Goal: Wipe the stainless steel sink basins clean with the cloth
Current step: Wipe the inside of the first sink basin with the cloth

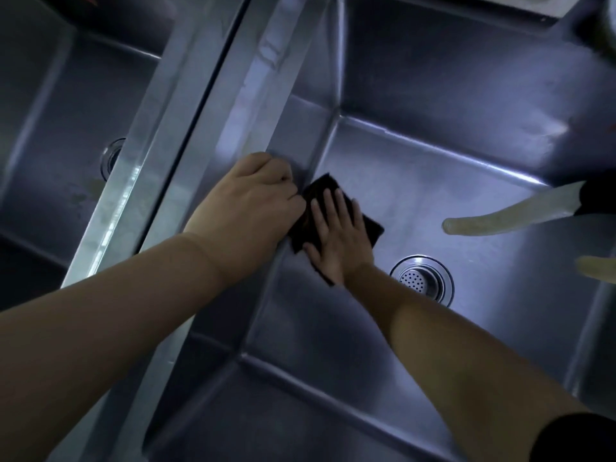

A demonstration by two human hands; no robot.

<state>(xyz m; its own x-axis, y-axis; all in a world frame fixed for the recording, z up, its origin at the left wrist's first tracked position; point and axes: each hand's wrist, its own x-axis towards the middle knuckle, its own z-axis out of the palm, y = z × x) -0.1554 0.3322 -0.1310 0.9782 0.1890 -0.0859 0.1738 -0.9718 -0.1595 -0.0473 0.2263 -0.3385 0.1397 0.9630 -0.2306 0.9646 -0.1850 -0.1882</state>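
Observation:
A dark cloth (325, 190) lies flat on the floor of the right stainless steel basin (466, 201), close to its left wall. My right hand (340, 235) presses on the cloth with straight, spread fingers. My left hand (250, 205) sits just to the left with its fingers curled over the top of that wall, by the cloth's left edge. Whether it pinches the cloth I cannot tell. The left basin (60, 145) lies beyond the steel divider (186, 105).
A round perforated drain strainer (421, 281) sits in the right basin's floor, right of my right hand. A pale hose end (493, 221) reaches in from the right, with another pale tip (596, 268) below it. The left basin has its own drain (111, 158).

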